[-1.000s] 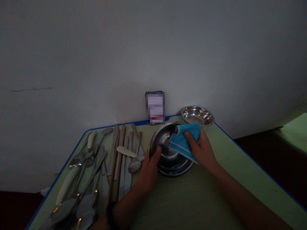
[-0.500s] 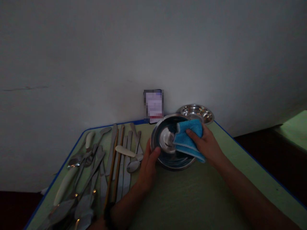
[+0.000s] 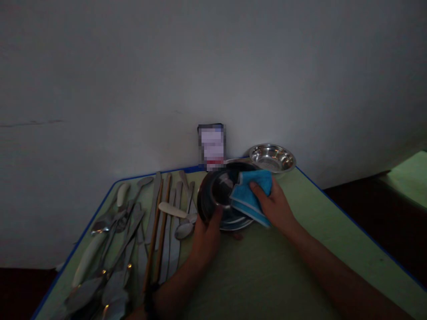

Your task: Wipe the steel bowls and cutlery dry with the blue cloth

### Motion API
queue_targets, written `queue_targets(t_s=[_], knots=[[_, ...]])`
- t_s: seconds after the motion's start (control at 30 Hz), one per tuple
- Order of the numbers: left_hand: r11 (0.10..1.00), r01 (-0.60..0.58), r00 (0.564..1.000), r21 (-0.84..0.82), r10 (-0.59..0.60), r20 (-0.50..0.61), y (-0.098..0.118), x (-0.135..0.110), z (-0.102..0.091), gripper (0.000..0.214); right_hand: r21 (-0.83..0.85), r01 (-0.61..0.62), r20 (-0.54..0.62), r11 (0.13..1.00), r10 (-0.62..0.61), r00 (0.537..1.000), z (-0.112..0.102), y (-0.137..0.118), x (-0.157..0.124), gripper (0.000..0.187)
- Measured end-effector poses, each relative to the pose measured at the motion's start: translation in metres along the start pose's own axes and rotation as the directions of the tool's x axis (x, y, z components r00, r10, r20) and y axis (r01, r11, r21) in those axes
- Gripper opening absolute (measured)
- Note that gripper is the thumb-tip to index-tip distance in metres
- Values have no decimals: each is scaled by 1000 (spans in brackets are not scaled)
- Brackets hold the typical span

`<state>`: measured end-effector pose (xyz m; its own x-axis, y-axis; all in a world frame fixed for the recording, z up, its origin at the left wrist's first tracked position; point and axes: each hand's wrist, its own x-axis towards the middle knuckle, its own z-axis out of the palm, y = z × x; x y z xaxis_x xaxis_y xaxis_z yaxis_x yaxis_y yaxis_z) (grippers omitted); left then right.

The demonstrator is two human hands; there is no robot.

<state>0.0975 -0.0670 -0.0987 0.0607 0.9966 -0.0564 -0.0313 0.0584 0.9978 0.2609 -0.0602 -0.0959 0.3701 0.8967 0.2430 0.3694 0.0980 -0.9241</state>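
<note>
A shiny steel bowl (image 3: 213,189) is held tilted above the table, its inside turned partly toward me. My left hand (image 3: 208,233) grips the bowl's lower left side, thumb over the rim and fingertips showing beneath. In my right hand (image 3: 275,202) is a folded blue cloth (image 3: 255,191) with pale edging, pinched under the thumb. The cloth lies over the right part of the bowl's opening and hides it. Close to my left wrist are a spoon (image 3: 184,230) and a white-handled utensil (image 3: 173,210).
A second steel bowl (image 3: 273,159) sits at the back right against the wall. A phone (image 3: 212,144) leans on the wall. Knives, spoons, chopsticks (image 3: 163,226) and ladles (image 3: 85,293) cover the left of the green table (image 3: 267,280), which has a blue edge.
The bowl has shifted left and tilted differently in my left hand, whose fingertips now show below it. My right hand and the cloth have moved slightly left.
</note>
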Motion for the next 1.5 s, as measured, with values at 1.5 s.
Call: queue_targets(t_s=[1.5], knots=[[992, 2, 1000, -129, 0, 20, 0, 5, 3, 51, 77, -91, 79, 993, 84, 993, 3, -6, -7, 26]])
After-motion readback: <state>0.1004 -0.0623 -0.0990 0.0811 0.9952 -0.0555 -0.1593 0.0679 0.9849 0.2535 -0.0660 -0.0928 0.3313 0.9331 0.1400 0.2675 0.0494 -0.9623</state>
